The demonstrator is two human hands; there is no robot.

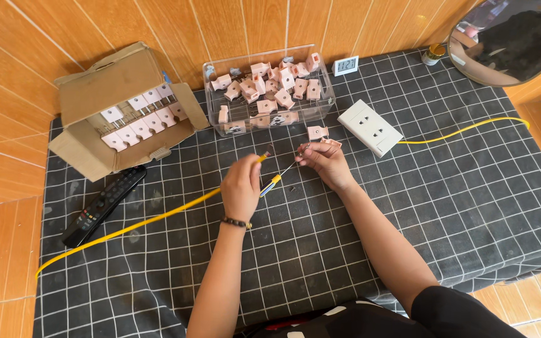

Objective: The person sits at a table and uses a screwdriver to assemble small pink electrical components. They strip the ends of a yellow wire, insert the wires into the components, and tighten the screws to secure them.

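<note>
While your left hand (240, 186) pinches the yellow cable (158, 219) near its stripped end, your right hand (322, 159) pinches the thin bare wires (286, 169) over the checked cloth (446, 206). Both hands are closed tight. That cable looks light and bendy, and the wires look thin and easy to bend. Hold the yellow cover, not the tips. A pink plug (316, 132) lies just beside your right fingers.

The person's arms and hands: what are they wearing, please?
Both forearms are bare, with no sleeves reaching them and no gloves. The left hand has a dark beaded bracelet around its wrist. The right hand shows no ring, watch or band. Dark clothing appears near the right upper arm.
</note>
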